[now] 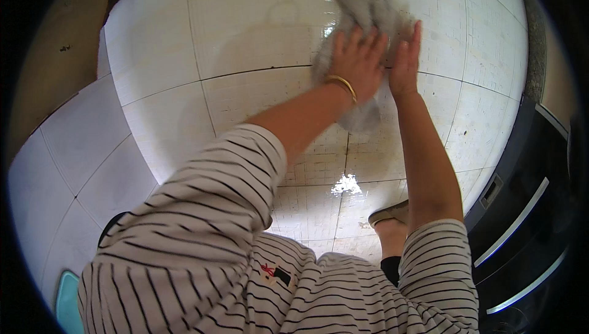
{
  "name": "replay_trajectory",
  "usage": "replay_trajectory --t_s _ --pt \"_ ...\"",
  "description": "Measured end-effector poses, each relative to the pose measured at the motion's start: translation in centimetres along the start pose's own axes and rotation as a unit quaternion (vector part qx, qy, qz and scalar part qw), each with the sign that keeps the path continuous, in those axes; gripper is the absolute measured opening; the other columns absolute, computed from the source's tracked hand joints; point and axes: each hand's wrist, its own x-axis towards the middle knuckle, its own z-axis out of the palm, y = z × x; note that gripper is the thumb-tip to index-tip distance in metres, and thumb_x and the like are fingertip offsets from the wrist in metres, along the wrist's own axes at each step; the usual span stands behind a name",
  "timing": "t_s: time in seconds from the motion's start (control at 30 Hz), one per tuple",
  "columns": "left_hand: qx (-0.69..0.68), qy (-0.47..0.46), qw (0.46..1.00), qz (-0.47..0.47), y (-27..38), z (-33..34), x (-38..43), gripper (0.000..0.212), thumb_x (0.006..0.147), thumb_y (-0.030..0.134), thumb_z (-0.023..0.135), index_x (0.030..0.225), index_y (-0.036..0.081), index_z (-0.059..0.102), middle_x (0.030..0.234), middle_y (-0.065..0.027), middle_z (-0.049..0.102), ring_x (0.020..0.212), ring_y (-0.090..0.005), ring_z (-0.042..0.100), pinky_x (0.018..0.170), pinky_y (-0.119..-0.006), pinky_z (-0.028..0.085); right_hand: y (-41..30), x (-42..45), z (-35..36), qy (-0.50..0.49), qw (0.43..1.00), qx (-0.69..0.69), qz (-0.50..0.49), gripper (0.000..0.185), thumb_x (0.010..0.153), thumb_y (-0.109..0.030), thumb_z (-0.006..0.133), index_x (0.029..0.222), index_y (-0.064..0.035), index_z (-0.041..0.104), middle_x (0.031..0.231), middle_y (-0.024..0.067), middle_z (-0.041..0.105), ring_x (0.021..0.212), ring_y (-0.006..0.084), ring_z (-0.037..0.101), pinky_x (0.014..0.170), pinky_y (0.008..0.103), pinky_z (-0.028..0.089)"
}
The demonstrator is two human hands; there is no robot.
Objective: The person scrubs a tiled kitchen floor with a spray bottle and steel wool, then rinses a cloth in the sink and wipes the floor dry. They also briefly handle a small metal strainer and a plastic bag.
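Observation:
A grey cloth (pixel 368 4), blurred by motion, lies spread on the wet, cream-coloured tiled floor (pixel 257 117). My left hand (pixel 361 60), with a gold-coloured bangle at the wrist, presses flat on the cloth with its fingers spread. Just to its right is my right hand (pixel 406 64), on edge at the cloth's right side, fingers pointing away from me. Whether it touches the cloth cannot be told. Part of the cloth shows beneath my left wrist. Light glints off the wet tiles beside the cloth and nearer to my body.
Black drawers with silver handles (pixel 511 223) stand at the right. A brown panel (pixel 55 34) is at the upper left, above paler tiles (pixel 87 159). A turquoise plastic object (pixel 69 301) is at the lower left. My shod foot (pixel 391 214) rests on the floor.

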Motion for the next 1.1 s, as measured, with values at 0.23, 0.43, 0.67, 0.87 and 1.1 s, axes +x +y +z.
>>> replay_trajectory --t_s 0.23,0.43,0.67,0.87,1.1 --pt "-0.348 -0.004 0.937 0.014 5.9 3.1 -2.4 0.045 0.090 0.022 0.031 0.132 0.006 0.040 0.132 -0.0132 0.044 0.128 -0.0312 0.032 0.108 -0.049 0.012 -1.6 -9.0 -4.6 0.179 0.977 0.072 0.090 0.055 0.092 -0.030 0.037 0.134 0.0048 0.030 0.142 0.0259 0.021 0.133 0.0376 0.020 0.108 0.0449 0.016" --pt "-0.301 0.177 0.937 0.012 -1.4 0.1 -6.7 0.042 0.091 0.019 0.038 0.128 -0.002 0.042 0.133 -0.0183 0.043 0.124 -0.0333 0.037 0.105 -0.041 0.023 -4.2 -8.0 -1.2 -0.125 0.928 -0.351 0.019 0.064 0.078 -0.045 0.055 0.133 -0.0179 0.041 0.146 0.0208 0.016 0.133 0.0449 0.011 0.103 0.0628 0.006" --pt "0.081 -0.124 0.983 -0.113 7.3 0.8 -11.5 0.079 0.078 0.035 0.063 0.140 0.010 0.023 0.147 -0.0202 0.010 0.131 -0.0465 0.014 0.102 -0.058 0.017 0.8 -2.7 -5.7 -0.067 0.923 -0.377 0.036 0.067 0.080 -0.051 0.047 0.135 -0.0134 0.039 0.148 0.0121 0.016 0.134 0.0427 0.008 0.104 0.0619 0.004" --pt "0.231 -0.357 0.877 -0.222 16.0 0.1 -7.0 0.124 0.046 0.054 0.082 0.143 0.026 0.011 0.148 -0.0214 -0.006 0.132 -0.0496 0.007 0.096 -0.060 0.031 9.8 2.6 -18.8 -0.040 0.857 -0.501 0.110 0.063 0.085 -0.051 0.036 0.139 -0.0185 0.032 0.150 0.0079 0.012 0.137 0.0388 0.004 0.107 0.0573 0.003" --pt "0.231 -0.388 0.850 -0.271 17.9 1.1 -5.1 0.130 0.045 0.045 0.086 0.144 0.028 0.003 0.145 -0.0250 -0.014 0.131 -0.0533 0.002 0.097 -0.060 0.030 20.1 4.0 -36.8 -0.098 0.707 -0.690 0.123 0.059 0.090 -0.052 0.021 0.143 -0.0247 0.021 0.151 0.0046 0.007 0.138 0.0332 0.001 0.109 0.0508 0.003"
